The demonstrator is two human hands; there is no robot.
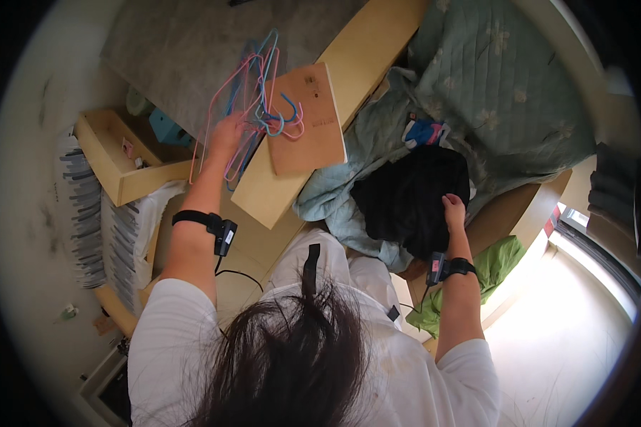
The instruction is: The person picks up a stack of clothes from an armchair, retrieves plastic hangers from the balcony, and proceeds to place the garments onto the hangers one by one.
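My left hand (228, 134) is closed round a bunch of thin pink and blue clothes hangers (267, 67), whose hooks fan out to the right. Part of the bunch overlaps a brown-covered book (308, 121) on a pale wooden ledge. At the right, my right hand (454, 211) has its fingers curled at the edge of a black garment (406, 192) and seems to pinch its cloth. That garment lies crumpled on a bed, and its exact shape cannot be made out. Just beyond it sits a small blue, white and pink bundle (425, 132).
A grey-green quilt (506, 85) covers the bed behind the garment. The wooden ledge (370, 43) runs diagonally between the bed and a grey surface (171, 43). An open wooden drawer (132, 186) juts out at left. Green cloth (502, 265) lies beside my right forearm.
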